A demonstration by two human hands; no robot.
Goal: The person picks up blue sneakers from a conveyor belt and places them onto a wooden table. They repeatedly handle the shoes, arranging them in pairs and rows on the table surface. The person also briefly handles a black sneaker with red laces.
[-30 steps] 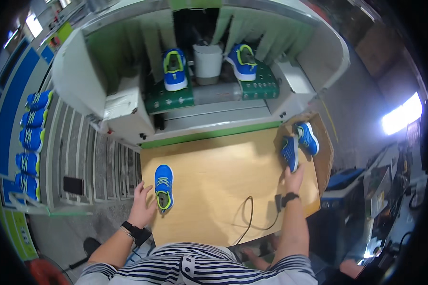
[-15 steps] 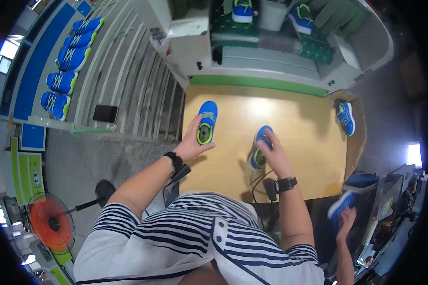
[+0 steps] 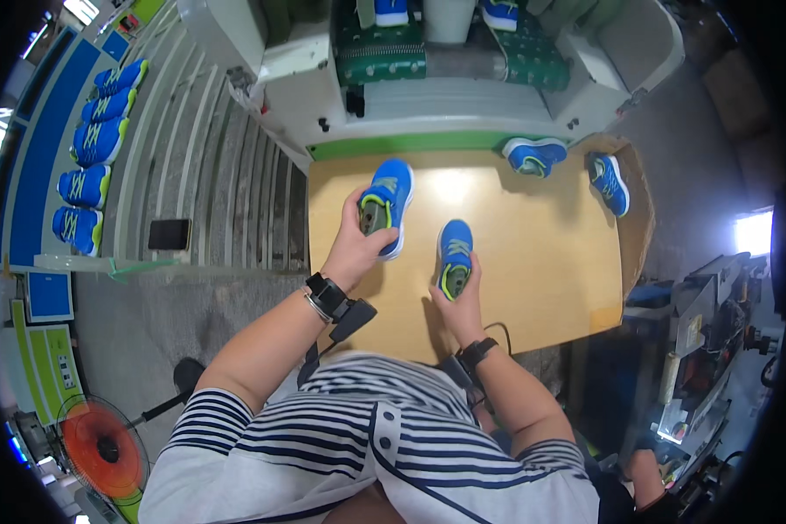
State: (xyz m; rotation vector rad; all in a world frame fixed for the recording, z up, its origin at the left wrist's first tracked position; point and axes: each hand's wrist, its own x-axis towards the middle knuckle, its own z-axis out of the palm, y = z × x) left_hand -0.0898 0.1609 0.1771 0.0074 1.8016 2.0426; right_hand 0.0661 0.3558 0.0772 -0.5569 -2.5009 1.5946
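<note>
My left hand (image 3: 355, 246) is closed around the heel of a blue sneaker (image 3: 395, 179) with a white sole and lime lining. This sneaker is tilted, so its sole shows along the right side. Lower and to the right, my right hand (image 3: 461, 306) grips the heel of a second blue sneaker (image 3: 455, 240), fingers along its side. Its toe points away from me, and its opening faces up. Both sneakers are over the wooden tabletop (image 3: 541, 262).
A blue sneaker (image 3: 534, 159) lies on its side at the far edge; another sneaker (image 3: 609, 183) leans by a cardboard piece (image 3: 639, 205). Beyond stands a machine (image 3: 445, 105) with a green belt. Several sneakers (image 3: 99, 140) line the left rack. Another person's arm (image 3: 646, 479) is at lower right.
My right hand has closed on its sneaker and turned it toe-away. My left hand has tilted its sneaker. Another sneaker now lies at the table's far edge; the other person's hand no longer shows a shoe.
</note>
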